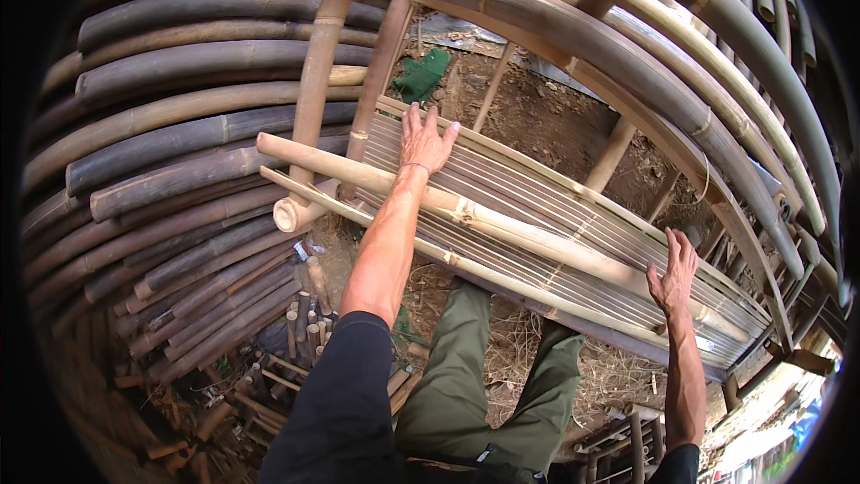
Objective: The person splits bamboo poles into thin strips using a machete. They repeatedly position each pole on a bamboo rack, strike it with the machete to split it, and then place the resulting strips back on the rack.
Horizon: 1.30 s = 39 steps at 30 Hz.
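A long bench-like bamboo frame (580, 289) with a seat of thin parallel bamboo slats (502, 181) stretches across the middle. My left hand (428, 139) lies flat with its fingers spread on the slats near their far left edge. Toward the right end, my right hand (676, 273) rests by the far edge strip, fingers extended and holding nothing. A pale round bamboo pole (537, 237) lies lengthwise over the slats, passing beneath my left forearm and by my right hand. On the near side runs a thinner split bamboo strip (448, 258), its left end sticking out past the seat.
Thick bamboo poles (179, 139) are stacked at the left. A curved bamboo rail (573, 45) arches over the bench's far side. Green cloth (421, 76) lies on the dirt behind the slats. Short cut bamboo pieces (309, 323) stand at lower left, near my legs.
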Motion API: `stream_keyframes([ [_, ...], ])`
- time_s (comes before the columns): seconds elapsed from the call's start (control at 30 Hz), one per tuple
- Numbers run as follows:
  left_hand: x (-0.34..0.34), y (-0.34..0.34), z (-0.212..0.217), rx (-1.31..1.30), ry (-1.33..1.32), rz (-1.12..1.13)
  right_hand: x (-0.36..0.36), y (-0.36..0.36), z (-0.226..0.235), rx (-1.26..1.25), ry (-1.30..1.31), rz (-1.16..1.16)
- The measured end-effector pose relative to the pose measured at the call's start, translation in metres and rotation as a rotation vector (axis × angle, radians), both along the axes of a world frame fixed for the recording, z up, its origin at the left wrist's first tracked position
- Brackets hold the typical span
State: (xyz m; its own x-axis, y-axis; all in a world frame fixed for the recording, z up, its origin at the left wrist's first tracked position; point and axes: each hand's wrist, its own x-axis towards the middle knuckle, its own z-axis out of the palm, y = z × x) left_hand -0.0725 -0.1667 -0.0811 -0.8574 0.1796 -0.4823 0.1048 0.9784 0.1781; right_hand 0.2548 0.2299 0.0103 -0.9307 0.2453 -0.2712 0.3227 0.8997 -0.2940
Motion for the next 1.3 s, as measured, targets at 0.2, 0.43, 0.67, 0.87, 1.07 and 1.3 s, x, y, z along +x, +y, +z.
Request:
stream_keyframes([
  [0.2,0.0,0.007,-0.007,-0.253,-0.015,-0.145,0.029,0.005,-0.07,0.022,-0.275,-0.179],
  [0.43,-0.004,0.049,0.022,-0.405,0.032,-0.28,0.025,0.006,-0.065,-0.017,-0.281,-0.202],
  [0.67,0.123,0.2,0.031,0.315,-0.091,-0.786,0.093,-0.007,-0.031,-0.083,0.185,-0.657],
  [0.87,0.236,0.314,0.068,0.402,-0.345,-0.772,0.305,0.031,-0.082,-0.107,0.046,-2.132],
  [1.07,0.299,0.28,0.072,0.296,-0.052,-0.923,0.26,0.052,-0.088,-0.426,-0.076,-2.304],
  [1.3,0.349,0.19,0.062,-0.162,-0.49,-0.891,0.235,0.066,-0.054,-0.277,-0.447,-1.92],
])
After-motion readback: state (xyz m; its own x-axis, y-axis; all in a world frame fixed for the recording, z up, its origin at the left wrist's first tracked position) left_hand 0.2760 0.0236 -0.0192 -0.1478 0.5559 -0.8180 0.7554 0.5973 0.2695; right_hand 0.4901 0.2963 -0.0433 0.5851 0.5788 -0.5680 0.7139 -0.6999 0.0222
